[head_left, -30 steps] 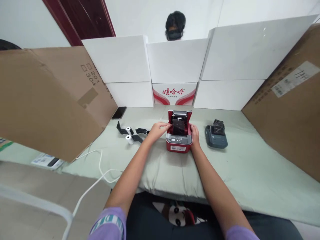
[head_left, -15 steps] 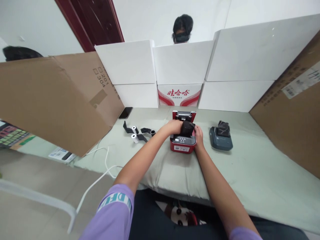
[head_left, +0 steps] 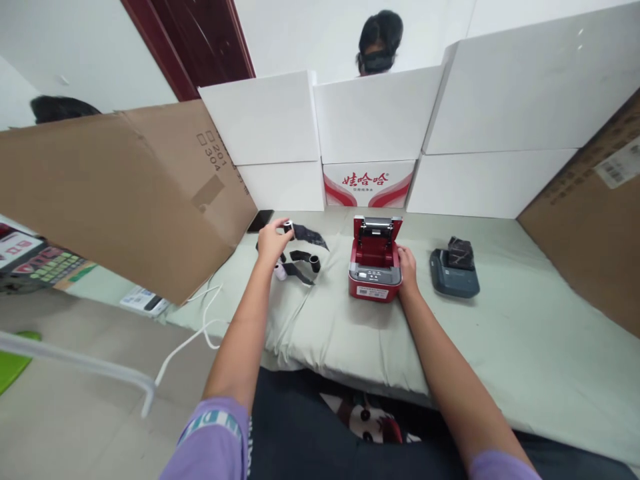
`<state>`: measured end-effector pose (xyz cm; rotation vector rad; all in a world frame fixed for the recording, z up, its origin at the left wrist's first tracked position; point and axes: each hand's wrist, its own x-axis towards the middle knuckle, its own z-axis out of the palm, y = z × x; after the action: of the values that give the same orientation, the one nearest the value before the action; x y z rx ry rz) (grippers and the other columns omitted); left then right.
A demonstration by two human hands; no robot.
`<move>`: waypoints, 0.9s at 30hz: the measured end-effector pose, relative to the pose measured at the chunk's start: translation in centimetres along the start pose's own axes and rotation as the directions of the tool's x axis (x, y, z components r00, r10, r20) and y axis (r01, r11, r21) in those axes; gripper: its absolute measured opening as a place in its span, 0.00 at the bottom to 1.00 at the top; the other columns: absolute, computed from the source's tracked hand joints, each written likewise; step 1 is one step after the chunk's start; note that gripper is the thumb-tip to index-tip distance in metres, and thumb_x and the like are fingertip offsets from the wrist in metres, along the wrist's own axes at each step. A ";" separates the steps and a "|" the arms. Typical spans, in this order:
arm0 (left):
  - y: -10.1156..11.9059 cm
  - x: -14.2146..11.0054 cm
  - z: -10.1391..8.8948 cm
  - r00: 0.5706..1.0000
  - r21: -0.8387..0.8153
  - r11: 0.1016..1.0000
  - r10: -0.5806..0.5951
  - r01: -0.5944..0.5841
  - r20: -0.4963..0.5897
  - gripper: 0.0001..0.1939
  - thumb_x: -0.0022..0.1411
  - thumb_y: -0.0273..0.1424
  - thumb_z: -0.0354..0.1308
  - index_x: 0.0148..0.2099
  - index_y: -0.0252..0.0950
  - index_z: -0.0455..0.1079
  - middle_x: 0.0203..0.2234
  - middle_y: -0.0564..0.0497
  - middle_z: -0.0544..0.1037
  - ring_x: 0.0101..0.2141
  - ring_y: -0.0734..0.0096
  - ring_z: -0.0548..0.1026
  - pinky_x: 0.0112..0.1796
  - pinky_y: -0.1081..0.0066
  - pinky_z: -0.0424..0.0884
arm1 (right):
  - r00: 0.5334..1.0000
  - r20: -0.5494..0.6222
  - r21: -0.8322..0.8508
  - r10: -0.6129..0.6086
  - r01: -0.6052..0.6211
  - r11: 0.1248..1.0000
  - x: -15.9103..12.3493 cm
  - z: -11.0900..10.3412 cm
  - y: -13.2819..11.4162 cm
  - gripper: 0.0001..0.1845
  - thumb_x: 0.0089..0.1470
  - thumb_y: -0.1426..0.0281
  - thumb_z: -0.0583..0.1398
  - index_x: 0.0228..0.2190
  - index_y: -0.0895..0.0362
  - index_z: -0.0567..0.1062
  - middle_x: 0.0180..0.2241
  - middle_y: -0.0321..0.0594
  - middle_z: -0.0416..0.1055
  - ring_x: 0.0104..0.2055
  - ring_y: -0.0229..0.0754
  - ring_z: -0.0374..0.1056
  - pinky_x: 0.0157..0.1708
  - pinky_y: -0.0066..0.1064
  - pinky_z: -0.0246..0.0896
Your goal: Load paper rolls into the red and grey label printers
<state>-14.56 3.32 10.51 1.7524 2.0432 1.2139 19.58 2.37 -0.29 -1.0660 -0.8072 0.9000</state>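
In the head view, my left hand [head_left: 273, 241] pinches a small paper roll [head_left: 289, 227] from which a black strip [head_left: 311, 235] trails to the right. Below it on the cloth lie other small rolls, one dark-cored [head_left: 315, 263] and one pale [head_left: 280, 272], with black strips beside them. A red label printer [head_left: 374, 291] stands on the table with its lid [head_left: 377, 228] raised; its red inner bay shows no roll. My right hand [head_left: 407, 267] grips the printer's right side, some fingertips hidden behind it.
Right of the printer sits a dark blue-grey device [head_left: 454, 285] with a black marbled piece [head_left: 461, 253] on top. White boxes [head_left: 377, 117] wall the back, and cardboard panels [head_left: 150, 193] flank both sides. A phone [head_left: 261, 221] lies at back left. White cables [head_left: 204, 320] hang over the left edge.
My left hand has moved left from the printer bay to the rolls and taken one up. The black bundle in the bay is gone from there. My right hand stays at the printer.
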 end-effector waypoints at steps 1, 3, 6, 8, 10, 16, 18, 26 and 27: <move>-0.8 0.4 0.0 0.999 0.069 0.997 -0.043 0.042 0.017 0.21 0.58 0.33 0.65 0.54 0.42 0.76 0.47 0.45 0.82 0.40 0.58 0.79 0.48 0.60 0.71 | 1.000 0.002 0.006 0.000 0.000 1.000 0.0 0.0 0.0 0.20 0.47 0.51 0.61 0.34 0.54 0.75 0.34 0.37 0.76 0.38 0.43 0.69 0.42 0.36 0.65; -2.0 0.8 0.4 0.993 0.158 0.982 -0.112 0.104 0.047 0.19 0.57 0.34 0.66 0.51 0.41 0.77 0.47 0.44 0.82 0.46 0.54 0.78 0.49 0.59 0.69 | 1.000 0.005 0.012 0.002 -0.002 1.000 0.0 0.0 -0.1 0.20 0.47 0.52 0.61 0.34 0.54 0.75 0.34 0.36 0.76 0.37 0.42 0.69 0.42 0.36 0.65; -3.0 0.6 1.5 0.987 0.222 0.967 -0.143 0.123 0.076 0.19 0.57 0.36 0.66 0.51 0.40 0.77 0.46 0.43 0.82 0.47 0.53 0.77 0.47 0.59 0.69 | 1.000 0.008 0.025 0.017 -0.017 1.000 0.1 0.0 0.0 0.20 0.45 0.52 0.62 0.33 0.54 0.75 0.33 0.36 0.75 0.38 0.43 0.69 0.42 0.36 0.65; -3.3 0.4 2.2 0.984 0.278 0.954 -0.144 0.110 0.106 0.19 0.57 0.37 0.66 0.50 0.39 0.77 0.46 0.43 0.82 0.47 0.52 0.77 0.46 0.58 0.68 | 1.000 0.007 0.029 0.018 -0.018 0.999 0.2 0.0 0.0 0.20 0.45 0.51 0.62 0.33 0.54 0.75 0.33 0.37 0.76 0.39 0.44 0.69 0.42 0.37 0.65; -3.5 0.2 2.5 0.980 0.318 0.943 -0.147 0.100 0.131 0.19 0.56 0.36 0.66 0.50 0.38 0.77 0.45 0.41 0.82 0.48 0.49 0.76 0.47 0.57 0.68 | 1.000 0.009 0.021 0.012 -0.012 1.000 0.2 -0.1 0.1 0.19 0.46 0.52 0.62 0.33 0.54 0.75 0.33 0.37 0.76 0.39 0.44 0.70 0.42 0.37 0.65; -2.3 -0.8 1.5 0.997 0.367 0.930 -0.004 -0.024 0.077 0.20 0.59 0.37 0.61 0.52 0.38 0.79 0.47 0.38 0.82 0.55 0.44 0.71 0.54 0.52 0.64 | 1.000 0.022 0.018 0.019 -0.019 1.000 0.3 -0.1 0.3 0.20 0.46 0.50 0.62 0.33 0.53 0.74 0.32 0.35 0.75 0.37 0.43 0.69 0.42 0.36 0.64; -1.6 -1.7 1.0 0.975 0.318 0.939 0.064 -0.131 0.213 0.19 0.59 0.34 0.58 0.52 0.41 0.79 0.47 0.43 0.82 0.52 0.48 0.73 0.56 0.54 0.63 | 1.000 0.021 0.025 0.015 -0.016 1.000 0.3 0.0 0.4 0.20 0.46 0.51 0.61 0.33 0.53 0.75 0.32 0.35 0.75 0.37 0.42 0.69 0.42 0.36 0.64; 0.7 -4.6 1.8 0.800 0.247 0.861 0.259 -0.445 0.541 0.19 0.58 0.38 0.62 0.53 0.46 0.77 0.51 0.48 0.81 0.54 0.49 0.70 0.56 0.54 0.57 | 1.000 0.020 0.057 0.019 -0.020 0.998 0.4 0.0 0.5 0.19 0.44 0.52 0.63 0.32 0.53 0.75 0.32 0.35 0.75 0.37 0.43 0.68 0.41 0.35 0.64; 1.0 -4.7 2.1 0.800 0.266 0.851 0.258 -0.454 0.541 0.18 0.59 0.39 0.62 0.52 0.45 0.77 0.50 0.47 0.81 0.54 0.50 0.70 0.56 0.54 0.56 | 1.000 0.018 0.049 0.021 -0.022 0.999 0.5 0.0 0.5 0.20 0.44 0.51 0.63 0.32 0.53 0.75 0.32 0.35 0.75 0.37 0.43 0.68 0.41 0.35 0.64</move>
<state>-11.22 0.04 8.17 2.4171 1.7556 0.3480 19.65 2.89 -0.70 -1.0263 -0.7856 0.9441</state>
